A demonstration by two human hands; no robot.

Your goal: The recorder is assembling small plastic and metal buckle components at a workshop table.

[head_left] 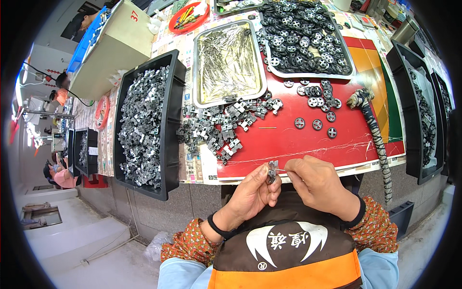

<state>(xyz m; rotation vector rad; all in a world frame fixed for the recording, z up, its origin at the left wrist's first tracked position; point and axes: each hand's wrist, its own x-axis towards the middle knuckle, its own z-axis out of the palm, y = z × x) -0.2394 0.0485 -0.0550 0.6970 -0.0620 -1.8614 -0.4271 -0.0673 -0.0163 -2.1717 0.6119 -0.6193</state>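
My left hand (252,192) pinches a small grey plastic bracket (273,169) just over the table's front edge. Fingers closed, my right hand (320,185) grips a thin metal pin (283,170) whose tip meets the bracket's side; how far it reaches in cannot be seen. Beyond my hands, a loose heap of similar brackets (226,123) spreads over the red board (288,149). One lone metal pin (267,127) lies on that board, with several small black wheels (317,124) to its right. Many more pins (231,53) fill a metal tray (197,72) behind the heap.
A deep black bin (171,139) full of brackets stands at left. Black wheels crowd a metal tray (313,76) at the back. A tape-wrapped rod (378,139) hangs over the front edge at right, near another black bin (406,111). A red basket (204,17) holds tools.
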